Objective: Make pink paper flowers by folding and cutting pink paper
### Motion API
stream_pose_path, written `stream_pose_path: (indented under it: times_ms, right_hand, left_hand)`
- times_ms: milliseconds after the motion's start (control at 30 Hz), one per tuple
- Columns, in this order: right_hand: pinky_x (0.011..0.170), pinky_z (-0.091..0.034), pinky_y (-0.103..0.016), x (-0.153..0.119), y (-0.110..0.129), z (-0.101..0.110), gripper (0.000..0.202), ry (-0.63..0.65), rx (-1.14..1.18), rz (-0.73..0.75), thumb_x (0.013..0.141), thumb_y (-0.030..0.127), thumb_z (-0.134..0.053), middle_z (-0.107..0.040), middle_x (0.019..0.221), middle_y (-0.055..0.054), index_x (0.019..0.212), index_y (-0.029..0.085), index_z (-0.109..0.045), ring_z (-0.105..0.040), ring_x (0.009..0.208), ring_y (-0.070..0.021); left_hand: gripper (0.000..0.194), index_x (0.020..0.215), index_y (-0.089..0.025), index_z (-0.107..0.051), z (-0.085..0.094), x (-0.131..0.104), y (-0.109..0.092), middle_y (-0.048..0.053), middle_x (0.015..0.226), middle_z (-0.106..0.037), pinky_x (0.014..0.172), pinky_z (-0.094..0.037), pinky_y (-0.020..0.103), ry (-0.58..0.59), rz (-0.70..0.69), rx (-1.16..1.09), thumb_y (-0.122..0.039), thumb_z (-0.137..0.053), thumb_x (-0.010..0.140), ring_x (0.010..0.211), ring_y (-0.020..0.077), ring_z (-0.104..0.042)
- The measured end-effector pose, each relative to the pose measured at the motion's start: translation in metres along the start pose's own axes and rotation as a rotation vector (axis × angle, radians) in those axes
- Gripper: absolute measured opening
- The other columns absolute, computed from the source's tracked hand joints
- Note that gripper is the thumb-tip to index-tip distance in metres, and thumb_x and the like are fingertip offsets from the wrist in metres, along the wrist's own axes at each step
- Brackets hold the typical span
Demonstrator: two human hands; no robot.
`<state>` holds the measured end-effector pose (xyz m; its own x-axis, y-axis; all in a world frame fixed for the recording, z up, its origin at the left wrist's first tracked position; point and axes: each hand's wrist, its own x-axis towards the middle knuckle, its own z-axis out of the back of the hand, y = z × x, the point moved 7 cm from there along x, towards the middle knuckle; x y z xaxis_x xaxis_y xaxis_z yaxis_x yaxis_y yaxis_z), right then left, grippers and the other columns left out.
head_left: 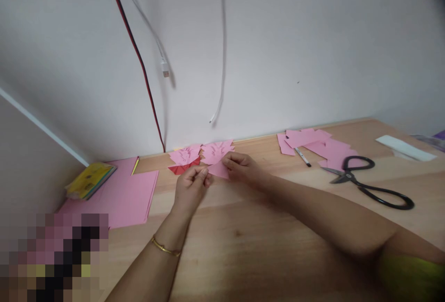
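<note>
A small piece of pink paper (218, 170) is stretched between my two hands, just above the wooden table. My left hand (192, 184) pinches its left corner between thumb and fingers. On its upper right side my right hand (241, 166) is closed, thumb against fingertips. Behind the hands, against the wall, lie two clusters of folded pink paper pieces (217, 150). A red folded paper piece (181, 168) sits just left of the held paper, partly behind my left hand.
Pink paper sheets (134, 198) lie at left, under a yellow packet (89, 180). Black-handled scissors (349, 176) rest open at right, near pink paper scraps (335, 151), a pen (302, 157) and a white strip (405, 148). Cables (222, 61) hang down the wall.
</note>
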<state>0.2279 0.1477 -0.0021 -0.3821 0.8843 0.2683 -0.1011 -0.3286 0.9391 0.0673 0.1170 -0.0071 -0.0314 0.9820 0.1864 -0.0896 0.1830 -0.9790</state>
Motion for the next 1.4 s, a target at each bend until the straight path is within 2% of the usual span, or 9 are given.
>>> stream_pose_path:
  times_ms: [100, 200, 333, 467, 667, 900, 1033, 1200, 1400]
  right_hand:
    - [0.064, -0.038, -0.026, 0.0, -0.001, 0.004, 0.036, -0.031, -0.072, -0.003, 0.087, 0.048, -0.048, -0.051, 0.067, 0.0, 0.068, 0.017, -0.053, -0.047, 0.066, -0.0124]
    - [0.066, -0.039, -0.027, 0.001, 0.002, 0.008, 0.033, -0.065, -0.151, 0.068, 0.087, 0.044, -0.05, -0.055, 0.07, -0.002, 0.07, 0.017, -0.057, -0.05, 0.069, -0.0138]
    - [0.067, -0.04, -0.027, -0.001, 0.004, 0.002, 0.029, -0.004, -0.219, 0.166, 0.088, 0.041, -0.05, -0.061, 0.076, -0.004, 0.078, 0.017, -0.064, -0.054, 0.072, -0.0147]
    - [0.065, -0.04, -0.027, -0.004, 0.004, -0.008, 0.03, 0.044, -0.277, 0.205, 0.089, 0.042, -0.051, -0.061, 0.074, -0.004, 0.078, 0.017, -0.064, -0.053, 0.069, -0.0143]
    - [0.065, -0.04, -0.026, -0.004, 0.0, -0.01, 0.029, 0.051, -0.268, 0.178, 0.089, 0.041, -0.051, -0.063, 0.076, -0.005, 0.08, 0.017, -0.065, -0.055, 0.07, -0.0143]
    - [0.063, -0.04, -0.026, -0.002, -0.005, -0.012, 0.032, 0.091, -0.191, 0.112, 0.086, 0.045, -0.054, -0.061, 0.075, -0.004, 0.082, 0.016, -0.065, -0.053, 0.07, -0.014]
    - [0.063, -0.039, -0.025, -0.002, -0.005, -0.012, 0.033, 0.09, -0.191, 0.131, 0.087, 0.046, -0.053, -0.059, 0.072, -0.003, 0.076, 0.016, -0.063, -0.052, 0.067, -0.013]
    - [0.061, -0.037, -0.025, -0.006, -0.002, -0.022, 0.032, 0.143, -0.267, 0.214, 0.088, 0.043, -0.052, -0.057, 0.069, -0.002, 0.071, 0.017, -0.059, -0.05, 0.065, -0.0125]
    - [0.058, -0.034, -0.024, -0.005, 0.0, -0.025, 0.034, 0.143, -0.323, 0.199, 0.088, 0.042, -0.051, -0.053, 0.063, 0.0, 0.065, 0.018, -0.053, -0.047, 0.061, -0.0116]
  left_hand:
    - [0.026, 0.066, -0.014, -0.062, -0.003, 0.0, 0.007, -0.001, 0.056, -0.057, 0.055, -0.04, 0.021, 0.038, 0.035, -0.012, -0.036, -0.065, 0.079, 0.053, 0.0084, -0.05]
    - [0.023, 0.075, -0.015, -0.066, -0.005, 0.0, 0.013, 0.001, 0.064, -0.061, 0.059, -0.043, 0.023, 0.083, 0.069, -0.028, -0.038, -0.065, 0.079, 0.058, 0.0099, -0.053]
    - [0.021, 0.087, -0.018, -0.072, -0.003, 0.001, 0.007, 0.005, 0.082, -0.068, 0.071, -0.046, 0.026, 0.087, -0.013, 0.109, -0.036, -0.065, 0.079, 0.075, 0.0145, -0.06]
    - [0.019, 0.077, -0.017, -0.073, -0.004, 0.0, 0.006, 0.005, 0.074, -0.067, 0.066, -0.046, 0.027, 0.103, -0.041, 0.2, -0.034, -0.065, 0.077, 0.07, 0.0159, -0.058]
    - [0.02, 0.083, -0.017, -0.073, -0.01, -0.001, 0.008, 0.006, 0.077, -0.067, 0.068, -0.045, 0.028, 0.158, -0.026, 0.197, -0.034, -0.064, 0.077, 0.071, 0.0163, -0.057]
    - [0.015, 0.072, -0.017, -0.069, 0.0, 0.0, 0.008, 0.001, 0.066, -0.061, 0.059, -0.039, 0.023, 0.04, -0.031, 0.206, -0.031, -0.066, 0.074, 0.061, 0.0122, -0.051]
    - [0.017, 0.076, -0.016, -0.068, -0.003, 0.0, 0.008, 0.001, 0.068, -0.062, 0.06, -0.039, 0.023, 0.072, -0.015, 0.188, -0.033, -0.064, 0.077, 0.062, 0.0124, -0.052]
    - [0.016, 0.077, -0.018, -0.07, -0.01, -0.003, 0.0, 0.003, 0.073, -0.064, 0.064, -0.04, 0.024, 0.127, -0.101, 0.275, -0.032, -0.062, 0.079, 0.067, 0.0138, -0.054]
    - [0.018, 0.067, -0.018, -0.065, -0.004, -0.005, -0.01, 0.001, 0.063, -0.059, 0.061, -0.037, 0.024, 0.059, -0.169, 0.371, -0.03, -0.06, 0.079, 0.063, 0.0138, -0.051]
